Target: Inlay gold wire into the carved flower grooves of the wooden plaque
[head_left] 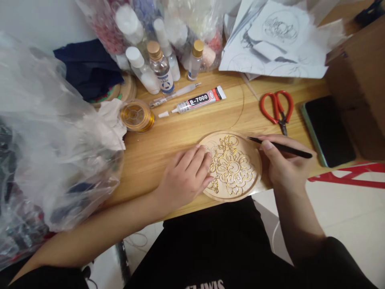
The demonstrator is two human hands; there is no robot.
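A round wooden plate [257, 176] lies at the table's front edge, its face carrying a flower pattern of gold wire [233, 167]. Over the plate's left side rests my left hand [188, 173], its fingers laid out and slightly bent, covering part of the rim; I see nothing held in it. My right hand [284, 160] is closed around black tweezers [285, 149], just right of the plate. The tweezers' tips point left, over the plate's upper right rim, and I see nothing between them.
Behind the plate lie a B-7000 glue tube [200, 100], a pen-like tool [177, 94] and a gold wire spool [137, 116]. Red-handled pliers [278, 108] and a phone [327, 130] are to the right. Bottles [162, 70], paper drawings [276, 40] and plastic bags [60, 140] surround the workspace.
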